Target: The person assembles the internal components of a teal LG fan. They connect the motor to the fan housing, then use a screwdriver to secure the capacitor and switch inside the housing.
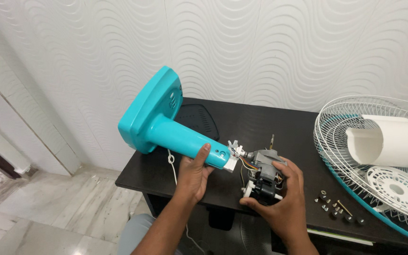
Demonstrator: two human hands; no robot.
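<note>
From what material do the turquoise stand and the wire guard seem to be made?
The turquoise stand, held by the left hand, looks like moulded plastic: even colour, soft sheen, rounded edges. The wire guard is probably metal with a white coating, judging by its thin, stiff rods, though that cannot be confirmed.

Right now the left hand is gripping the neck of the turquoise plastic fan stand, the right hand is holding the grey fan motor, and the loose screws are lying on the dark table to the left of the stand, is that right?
Not quite. The head view shows the loose screws lying on the dark table to the right of the grey fan motor, beside the white wire fan guard. The rest holds: the left hand grips the turquoise plastic fan stand, and the right hand holds the motor.
</note>
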